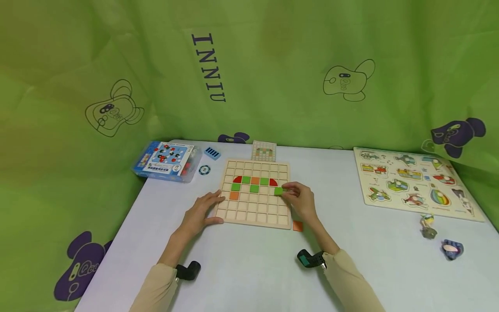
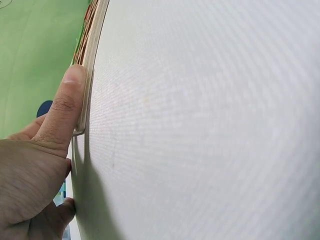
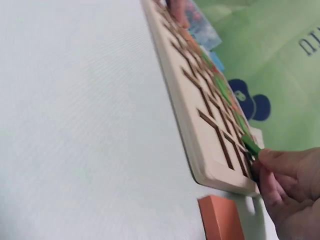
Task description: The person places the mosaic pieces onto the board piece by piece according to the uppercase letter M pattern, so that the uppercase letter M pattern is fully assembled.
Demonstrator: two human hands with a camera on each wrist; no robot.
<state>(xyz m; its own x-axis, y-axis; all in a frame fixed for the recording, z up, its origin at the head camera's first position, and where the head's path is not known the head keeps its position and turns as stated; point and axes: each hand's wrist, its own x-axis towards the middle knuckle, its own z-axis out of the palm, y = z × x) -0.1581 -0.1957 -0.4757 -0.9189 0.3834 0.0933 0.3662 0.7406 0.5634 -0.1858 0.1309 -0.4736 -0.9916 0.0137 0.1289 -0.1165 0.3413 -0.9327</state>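
A wooden grid board (image 1: 252,212) lies on the table, with red, green and orange pieces set in its upper rows. My right hand (image 1: 301,200) pinches a green square tile (image 1: 278,191) over the board's right edge; in the right wrist view the tile (image 3: 251,144) sits tilted at the fingertips. My left hand (image 1: 198,213) rests at the board's left side, fingers along the edge and thumb (image 2: 70,102) straight against the near corner. An orange square tile (image 1: 298,226) lies loose just off the board's near right corner.
A pattern card (image 1: 269,145) lies behind the board. At the back left are a boxed set (image 1: 167,161), a blue striped piece (image 1: 212,153) and a round chip (image 1: 204,169). A picture puzzle board (image 1: 390,173) and two small figures (image 1: 452,249) occupy the right.
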